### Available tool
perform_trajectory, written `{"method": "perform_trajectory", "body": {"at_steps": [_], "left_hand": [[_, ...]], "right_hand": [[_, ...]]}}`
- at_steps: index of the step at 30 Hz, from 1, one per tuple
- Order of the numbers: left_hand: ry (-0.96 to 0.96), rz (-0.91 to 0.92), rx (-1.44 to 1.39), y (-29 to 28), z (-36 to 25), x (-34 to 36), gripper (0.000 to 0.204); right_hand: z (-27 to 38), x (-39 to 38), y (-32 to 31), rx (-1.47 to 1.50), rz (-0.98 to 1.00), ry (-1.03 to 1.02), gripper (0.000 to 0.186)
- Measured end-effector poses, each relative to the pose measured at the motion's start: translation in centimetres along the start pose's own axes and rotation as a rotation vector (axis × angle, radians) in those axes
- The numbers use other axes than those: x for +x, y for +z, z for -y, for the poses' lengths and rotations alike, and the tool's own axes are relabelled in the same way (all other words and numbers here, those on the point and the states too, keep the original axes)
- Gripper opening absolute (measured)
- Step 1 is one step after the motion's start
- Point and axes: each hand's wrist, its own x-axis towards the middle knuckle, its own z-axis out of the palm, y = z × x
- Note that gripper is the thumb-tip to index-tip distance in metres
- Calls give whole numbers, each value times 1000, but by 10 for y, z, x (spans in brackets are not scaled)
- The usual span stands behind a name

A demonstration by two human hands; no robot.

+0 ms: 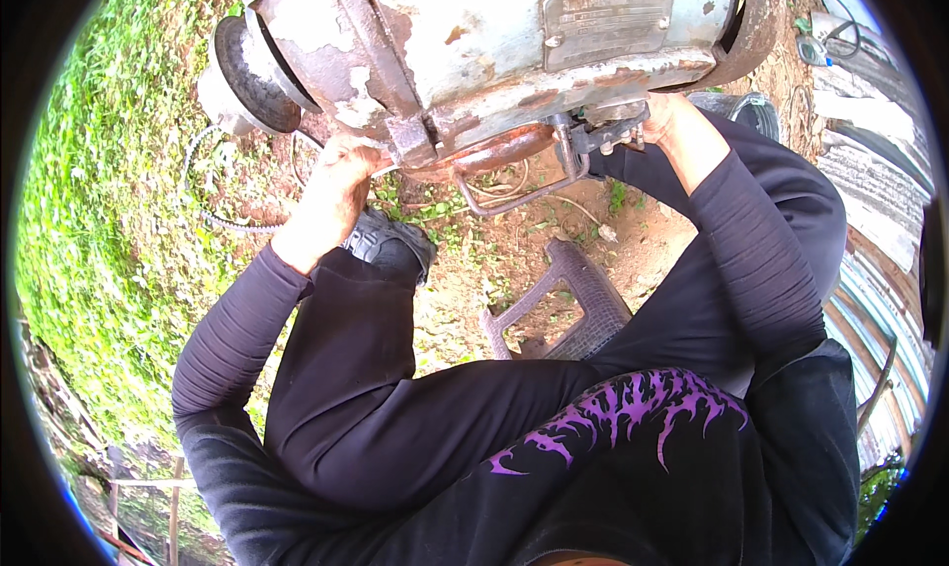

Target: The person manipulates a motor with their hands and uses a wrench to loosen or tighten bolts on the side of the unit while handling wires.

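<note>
A large machine [474, 42] with worn pale-blue paint and rust fills the top of the view. It looks like an old engine or motor. My left hand [341, 175] is closed at its lower left edge, beside a rusty flange; a thin pale edge shows at the fingers, too small to name. My right hand [677, 131] reaches under the lower right side, next to a dark metal bracket [608, 131]. Its fingers look bent, but the machine partly hides them. Between my hands hangs a rusty metal loop [519, 195] below the casing.
A round pulley-like part [259, 74] sticks out at the machine's left. Beneath it, a dark cable [203, 205] curves over the grass. A brown plastic frame [593, 314] lies on the dirt between my legs. Corrugated sheets [880, 171] are at the right.
</note>
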Motion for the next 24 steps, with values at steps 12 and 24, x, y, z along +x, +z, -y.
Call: {"method": "perform_trajectory", "body": {"at_steps": [12, 24], "left_hand": [[464, 350, 521, 24, -10, 10, 13], [186, 265, 464, 29, -52, 6, 30]], "right_hand": [[28, -33, 26, -155, -177, 95, 32], [39, -47, 60, -200, -266, 136, 33]]}}
